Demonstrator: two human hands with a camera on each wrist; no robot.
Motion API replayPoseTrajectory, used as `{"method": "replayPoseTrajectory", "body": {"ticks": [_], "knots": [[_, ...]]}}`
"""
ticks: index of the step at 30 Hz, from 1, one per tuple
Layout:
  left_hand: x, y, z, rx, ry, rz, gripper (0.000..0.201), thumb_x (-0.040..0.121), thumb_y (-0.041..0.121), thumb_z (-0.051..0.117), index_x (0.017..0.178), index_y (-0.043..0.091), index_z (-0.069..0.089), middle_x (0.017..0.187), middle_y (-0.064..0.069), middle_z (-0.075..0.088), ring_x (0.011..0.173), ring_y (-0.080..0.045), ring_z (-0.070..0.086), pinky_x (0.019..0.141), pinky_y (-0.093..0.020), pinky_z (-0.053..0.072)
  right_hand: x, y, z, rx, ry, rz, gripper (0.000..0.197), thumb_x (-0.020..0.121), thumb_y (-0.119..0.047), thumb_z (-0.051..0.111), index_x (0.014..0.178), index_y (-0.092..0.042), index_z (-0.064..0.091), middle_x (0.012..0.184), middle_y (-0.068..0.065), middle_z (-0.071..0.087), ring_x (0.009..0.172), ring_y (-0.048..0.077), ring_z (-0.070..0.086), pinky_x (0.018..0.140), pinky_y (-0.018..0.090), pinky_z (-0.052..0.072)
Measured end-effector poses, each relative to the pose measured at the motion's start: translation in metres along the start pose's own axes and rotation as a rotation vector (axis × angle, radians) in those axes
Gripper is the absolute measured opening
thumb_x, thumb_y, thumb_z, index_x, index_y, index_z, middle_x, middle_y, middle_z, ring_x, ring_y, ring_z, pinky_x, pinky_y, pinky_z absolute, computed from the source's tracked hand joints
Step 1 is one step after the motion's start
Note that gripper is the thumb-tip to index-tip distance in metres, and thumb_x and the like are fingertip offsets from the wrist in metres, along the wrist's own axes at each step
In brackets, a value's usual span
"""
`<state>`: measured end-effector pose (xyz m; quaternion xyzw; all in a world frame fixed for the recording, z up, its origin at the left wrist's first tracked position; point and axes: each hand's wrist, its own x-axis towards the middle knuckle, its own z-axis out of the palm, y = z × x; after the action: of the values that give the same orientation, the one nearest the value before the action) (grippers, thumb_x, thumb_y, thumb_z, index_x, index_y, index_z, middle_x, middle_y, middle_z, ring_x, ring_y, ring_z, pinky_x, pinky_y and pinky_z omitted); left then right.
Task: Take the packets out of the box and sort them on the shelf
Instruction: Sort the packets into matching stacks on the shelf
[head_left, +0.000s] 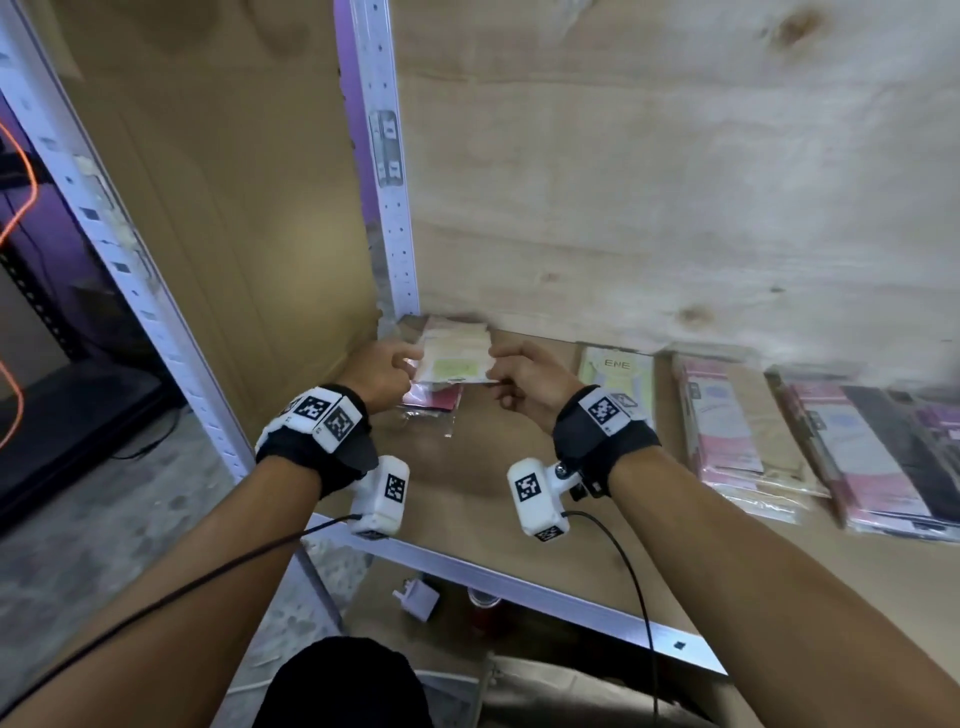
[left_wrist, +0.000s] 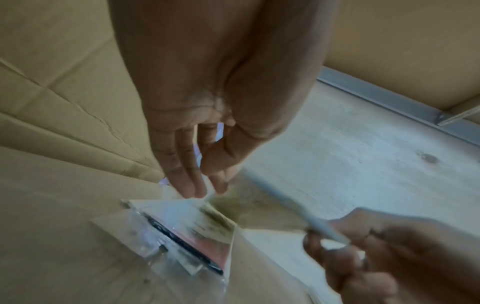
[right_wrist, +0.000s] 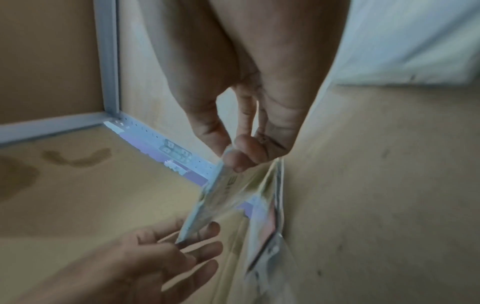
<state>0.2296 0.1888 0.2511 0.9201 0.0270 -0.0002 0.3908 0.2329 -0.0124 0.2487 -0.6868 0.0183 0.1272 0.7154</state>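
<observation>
Plywood backs a metal-framed shelf (head_left: 519, 467) with a brown board surface, and a person leans over its left end, both forearms reaching in. Along the board several groups of packets already lie flat: a pale yellow-green packet (head_left: 618, 371) marked with letters just right of the hands, a pink-and-tan pile (head_left: 737, 431) further right, and a pink-and-dark pile (head_left: 883, 457) at the far right edge.

In the back left corner sits a small stack with a pink packet (head_left: 434, 402) at the bottom. Over it both hands meet around a cream packet (head_left: 457, 364). The right hand (head_left: 524, 384) pinches its right edge between thumb and fingers — the right wrist view shows that pinch plainly. The left hand (head_left: 379, 376) is at the packet's left edge with fingers mostly straight and relaxed; it seems to steady rather than clamp.

No box is clearly visible in any view, so how many packets remain unsorted cannot be told. Judging by the piles already laid out, the sorting looks well under way — this cream packet appears about to be set down on the corner stack.
</observation>
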Motion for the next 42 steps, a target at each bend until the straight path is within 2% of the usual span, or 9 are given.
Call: {"method": "replayPoseTrajectory", "body": {"ticks": [5, 11, 15, 19, 23, 28, 32, 38, 42], "knots": [[-0.027, 0.037, -0.004, -0.064, 0.061, 0.241, 0.035, 0.086, -0.003, 0.07, 0.117, 0.014, 0.07, 0.091, -0.003, 0.067, 0.08, -0.014, 0.058, 0.064, -0.002, 0.041, -0.041, -0.036, -0.028, 0.171, -0.019, -0.033, 0.015, 0.095, -0.003, 0.046, 0.093, -0.007, 0.06, 0.074, 0.009, 0.057, 0.053, 0.014, 0.048, 0.049, 0.021, 0.035], [-0.058, 0.109, -0.004, -0.114, 0.323, 0.519, 0.04, 0.086, 0.03, 0.076, 0.07, -0.001, 0.056, 0.067, -0.007, 0.048, 0.062, -0.013, 0.042, 0.059, -0.021, 0.033, -0.096, -0.071, -0.072, 0.26, -0.068, -0.109, 0.024, 0.097, -0.03, 0.054, 0.078, -0.015, 0.052, 0.068, 0.005, 0.061, 0.055, 0.016, 0.051, 0.052, 0.024, 0.034], [-0.073, 0.153, 0.003, -0.206, 0.213, 0.639, 0.035, 0.089, 0.026, 0.073, 0.087, -0.008, 0.067, 0.081, -0.023, 0.066, 0.071, -0.016, 0.054, 0.066, -0.032, 0.042, -0.125, -0.078, -0.104, 0.278, -0.064, -0.176, 0.038, 0.096, -0.049, 0.054, 0.072, -0.02, 0.045, 0.061, 0.002, 0.047, 0.051, 0.016, 0.036, 0.049, 0.024, 0.028], [-0.076, 0.172, 0.029, -0.359, 0.109, 0.586, 0.019, 0.09, 0.022, 0.073, 0.095, 0.004, 0.074, 0.098, -0.014, 0.076, 0.089, -0.021, 0.068, 0.085, -0.043, 0.054, -0.142, -0.069, -0.136, 0.187, 0.019, -0.185, 0.042, 0.092, -0.059, 0.053, 0.083, -0.018, 0.05, 0.058, -0.002, 0.033, 0.051, 0.015, 0.026, 0.051, 0.026, 0.022], [-0.081, 0.173, 0.068, -0.474, 0.1, 0.468, 0.016, 0.085, 0.032, 0.077, 0.075, 0.021, 0.071, 0.072, 0.013, 0.069, 0.066, -0.002, 0.06, 0.069, -0.019, 0.046, -0.156, -0.047, -0.163, 0.146, 0.102, -0.193, 0.047, 0.091, -0.059, 0.055, 0.095, -0.013, 0.062, 0.064, 0.0, 0.044, 0.053, 0.015, 0.036, 0.055, 0.027, 0.028], [-0.083, 0.17, 0.108, -0.656, 0.026, 0.238, 0.039, 0.088, 0.037, 0.072, 0.092, -0.001, 0.065, 0.085, -0.008, 0.065, 0.079, -0.019, 0.057, 0.074, -0.035, 0.046, -0.172, -0.006, -0.185, -0.055, 0.063, -0.216, 0.037, 0.083, -0.028, 0.078, 0.11, -0.007, 0.063, 0.104, 0.013, 0.071, 0.09, 0.029, 0.066, 0.078, 0.035, 0.052], [-0.084, 0.171, 0.128, -0.851, -0.071, 0.099, 0.022, 0.095, 0.018, 0.066, 0.113, 0.006, 0.068, 0.107, -0.014, 0.075, 0.087, -0.025, 0.072, 0.064, -0.027, 0.059, -0.173, 0.014, -0.196, -0.071, 0.037, -0.266, 0.03, 0.086, 0.003, 0.069, 0.109, -0.007, 0.052, 0.101, 0.014, 0.068, 0.091, 0.025, 0.064, 0.08, 0.03, 0.049], [-0.07, 0.161, 0.146, -0.932, -0.096, -0.004, 0.035, 0.094, 0.023, 0.068, 0.122, 0.003, 0.066, 0.115, -0.016, 0.073, 0.111, -0.031, 0.068, 0.095, -0.04, 0.056, -0.167, 0.021, -0.215, -0.166, -0.009, -0.287, 0.039, 0.087, 0.004, 0.066, 0.124, 0.002, 0.056, 0.112, 0.015, 0.068, 0.098, 0.026, 0.067, 0.091, 0.034, 0.052], [-0.053, 0.155, 0.147, -0.908, -0.037, 0.028, 0.045, 0.088, 0.035, 0.073, 0.112, -0.003, 0.07, 0.102, -0.015, 0.077, 0.101, -0.031, 0.072, 0.089, -0.041, 0.057, -0.162, 0.025, -0.232, -0.155, -0.027, -0.269, 0.038, 0.084, -0.005, 0.073, 0.122, -0.004, 0.063, 0.118, 0.017, 0.069, 0.102, 0.029, 0.069, 0.091, 0.039, 0.052]]}}
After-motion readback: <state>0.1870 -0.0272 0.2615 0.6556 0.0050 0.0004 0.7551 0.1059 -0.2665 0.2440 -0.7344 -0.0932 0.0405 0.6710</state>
